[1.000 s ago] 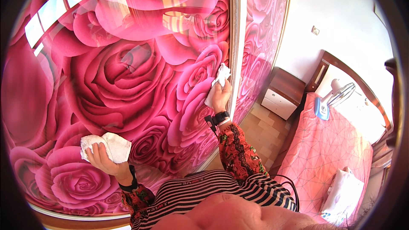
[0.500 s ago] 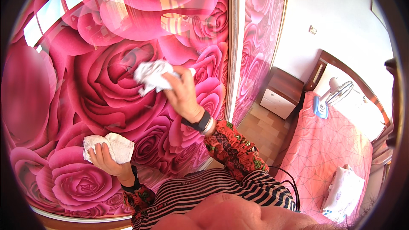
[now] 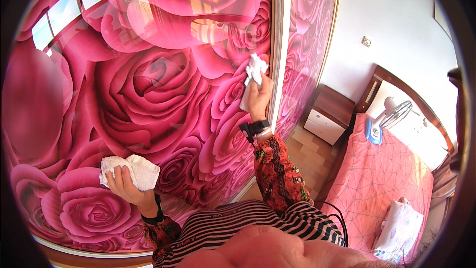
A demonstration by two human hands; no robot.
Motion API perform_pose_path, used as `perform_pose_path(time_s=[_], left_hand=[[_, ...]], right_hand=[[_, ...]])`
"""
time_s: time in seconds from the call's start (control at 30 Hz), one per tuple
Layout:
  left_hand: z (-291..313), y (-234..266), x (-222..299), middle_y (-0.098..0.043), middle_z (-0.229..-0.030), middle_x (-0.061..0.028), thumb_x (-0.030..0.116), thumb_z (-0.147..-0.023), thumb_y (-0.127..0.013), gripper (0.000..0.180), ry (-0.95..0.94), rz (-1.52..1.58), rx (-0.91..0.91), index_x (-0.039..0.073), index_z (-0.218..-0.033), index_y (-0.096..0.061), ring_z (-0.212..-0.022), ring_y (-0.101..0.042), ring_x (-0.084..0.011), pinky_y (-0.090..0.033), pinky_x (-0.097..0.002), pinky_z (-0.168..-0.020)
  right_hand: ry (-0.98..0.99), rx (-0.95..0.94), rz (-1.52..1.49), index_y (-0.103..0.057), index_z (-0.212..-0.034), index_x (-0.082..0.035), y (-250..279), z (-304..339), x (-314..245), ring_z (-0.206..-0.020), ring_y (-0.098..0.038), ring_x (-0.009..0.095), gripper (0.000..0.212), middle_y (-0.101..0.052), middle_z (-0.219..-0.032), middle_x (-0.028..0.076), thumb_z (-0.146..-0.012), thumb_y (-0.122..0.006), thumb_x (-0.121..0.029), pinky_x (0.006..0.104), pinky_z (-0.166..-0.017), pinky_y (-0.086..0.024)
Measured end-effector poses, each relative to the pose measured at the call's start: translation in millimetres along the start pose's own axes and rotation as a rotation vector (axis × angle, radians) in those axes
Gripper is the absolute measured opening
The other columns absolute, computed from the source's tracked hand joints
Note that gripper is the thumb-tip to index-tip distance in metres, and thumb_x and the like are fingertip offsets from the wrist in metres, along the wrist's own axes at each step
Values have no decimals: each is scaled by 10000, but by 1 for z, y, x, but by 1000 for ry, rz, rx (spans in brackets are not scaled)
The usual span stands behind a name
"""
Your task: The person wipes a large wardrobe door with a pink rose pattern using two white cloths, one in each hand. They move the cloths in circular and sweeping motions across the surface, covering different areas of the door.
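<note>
A glossy panel (image 3: 148, 104) printed with large pink roses fills the left side and mirrors a window. Against its right edge, beside the pale frame strip (image 3: 279, 44), my right hand (image 3: 260, 98) presses a crumpled white cloth (image 3: 255, 69); the fingers are closed on it. Lower left, my left hand (image 3: 125, 186) holds a folded white cloth (image 3: 138, 171) against or close to the panel, fingers bent over it. Dark bands circle both wrists, and patterned red sleeves cover the forearms.
A second rose panel (image 3: 305, 34) stands beyond the frame. To the right are a brown-topped white nightstand (image 3: 325, 123) and a bed with a pink cover (image 3: 357, 183). A blue-and-white fan (image 3: 376, 131) and a white pillow (image 3: 399, 226) rest on the bed.
My right hand has swept its cloth rightward and a little up, from the middle of the panel to its right edge. My left hand keeps its place with the folded cloth.
</note>
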State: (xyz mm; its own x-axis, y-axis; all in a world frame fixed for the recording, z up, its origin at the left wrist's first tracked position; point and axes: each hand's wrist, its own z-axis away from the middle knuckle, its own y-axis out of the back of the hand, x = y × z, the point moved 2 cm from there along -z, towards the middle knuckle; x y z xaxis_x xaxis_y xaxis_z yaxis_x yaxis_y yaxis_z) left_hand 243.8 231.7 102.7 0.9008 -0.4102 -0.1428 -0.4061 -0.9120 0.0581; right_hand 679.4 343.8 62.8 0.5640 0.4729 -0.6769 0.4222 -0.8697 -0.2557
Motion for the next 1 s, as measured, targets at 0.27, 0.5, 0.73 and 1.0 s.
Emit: perform_pose_path(time_s=[0.27, 0.5, 0.73, 1.0], left_hand=[[-1, 0, 2, -605, -1285, -171, 284, -919, -708, 441, 6, -3, 11, -7, -1231, -601, -1282, -501, -444, -397, -569, -1064], [-1, 0, 3, -602, -1295, -164, 282, -920, -709, 437, 12, 0, 6, 3, -1237, -599, -1289, -496, -442, -396, -568, -1066], [-1, -1, 3, -608, -1291, -183, 252, -944, -673, 407, 3, -9, 20, -19, -1239, -604, -1296, -498, -443, -384, -562, -1088], [3, 1, 1, -610, -1290, -179, 246, -936, -685, 408, 5, -18, 11, -16, -1237, -601, -1296, -499, -446, -382, -568, -1084]], right_hand=[[-235, 23, -97, -630, -1269, -19, 0, 4, 5, -1030, -570, 300, 384, -545, -1123, 165, -886, -611, -21, 370, -950, -455], [323, -166, -77, -638, -1232, -59, -33, 9, -131, -1064, -552, 335, 464, -535, -1137, 173, -779, -685, 31, 390, -919, -473], [777, -395, -153, -656, -1174, -81, -46, 8, -197, -1021, -561, 380, 506, -554, -1175, 204, -687, -699, 50, 433, -856, -492], [430, -109, -59, -646, -1215, -58, -38, -63, -121, -1013, -574, 327, 419, -541, -1152, 174, -811, -639, 51, 370, -897, -481]])
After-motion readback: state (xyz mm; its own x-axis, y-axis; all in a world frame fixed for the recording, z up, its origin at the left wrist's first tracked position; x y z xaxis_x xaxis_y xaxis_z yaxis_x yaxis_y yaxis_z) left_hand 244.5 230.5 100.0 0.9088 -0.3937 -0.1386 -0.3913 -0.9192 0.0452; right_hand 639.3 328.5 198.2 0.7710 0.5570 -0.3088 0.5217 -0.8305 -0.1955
